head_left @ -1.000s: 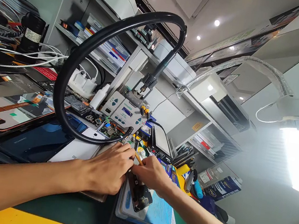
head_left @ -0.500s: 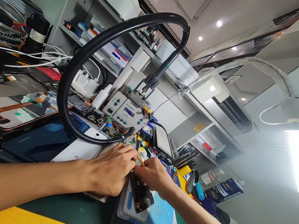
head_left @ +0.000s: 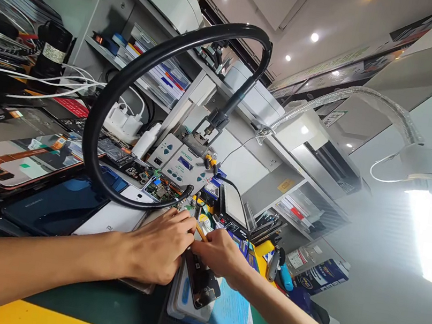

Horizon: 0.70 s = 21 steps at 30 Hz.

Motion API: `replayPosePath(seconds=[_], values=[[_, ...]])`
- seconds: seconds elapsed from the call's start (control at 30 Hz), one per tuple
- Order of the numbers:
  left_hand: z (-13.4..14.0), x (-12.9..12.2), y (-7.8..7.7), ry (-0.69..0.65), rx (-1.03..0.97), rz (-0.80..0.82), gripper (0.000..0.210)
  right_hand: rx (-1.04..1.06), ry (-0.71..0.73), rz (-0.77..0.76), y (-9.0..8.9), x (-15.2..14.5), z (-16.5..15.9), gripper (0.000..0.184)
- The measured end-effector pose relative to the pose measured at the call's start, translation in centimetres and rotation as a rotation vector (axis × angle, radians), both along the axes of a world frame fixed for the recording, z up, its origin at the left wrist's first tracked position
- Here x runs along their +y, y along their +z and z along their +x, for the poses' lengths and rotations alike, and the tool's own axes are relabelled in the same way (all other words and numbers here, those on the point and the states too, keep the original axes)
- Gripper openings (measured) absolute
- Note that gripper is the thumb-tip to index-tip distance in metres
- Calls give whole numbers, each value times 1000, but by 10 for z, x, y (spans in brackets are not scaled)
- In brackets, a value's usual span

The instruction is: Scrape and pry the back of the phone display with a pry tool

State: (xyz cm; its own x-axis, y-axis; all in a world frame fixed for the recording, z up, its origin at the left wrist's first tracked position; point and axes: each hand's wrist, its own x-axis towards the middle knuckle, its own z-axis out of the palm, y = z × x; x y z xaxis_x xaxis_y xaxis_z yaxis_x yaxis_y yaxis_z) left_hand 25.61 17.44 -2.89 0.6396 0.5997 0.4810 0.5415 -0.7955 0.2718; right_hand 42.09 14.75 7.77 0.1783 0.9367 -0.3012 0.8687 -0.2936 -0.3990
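Observation:
A dark phone part with a glossy face (head_left: 204, 287) lies slanted on a clear-and-blue plastic box (head_left: 236, 311). My right hand (head_left: 219, 252) is closed around a thin yellow-handled tool (head_left: 200, 231), just over the upper end of that part. The tool's working tip is hidden. My left hand (head_left: 161, 243) sits against the right one with its fingers curled in; whatever they pinch is out of sight. Under the left wrist shows the edge of another flat device (head_left: 138, 285). A white phone (head_left: 120, 218) lies left of this hand.
A thick black hose (head_left: 99, 112) loops over the bench in front of a hot-air station (head_left: 181, 162). A dark blue phone (head_left: 59, 201) and stacked screens (head_left: 8, 163) lie at left. A black-framed meter (head_left: 234, 205) stands behind my hands; a lit lamp (head_left: 428, 237) hangs right.
The view has shifted very slightly. Both hands keep nearly the same place and grip, and the phone part has stayed on the box.

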Motion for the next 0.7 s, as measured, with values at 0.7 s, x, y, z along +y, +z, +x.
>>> replayPosePath(seconds=[0.7], values=[[-1,-10,22,32,117,-105,14,2,-26,-83,8,4,-6,60]])
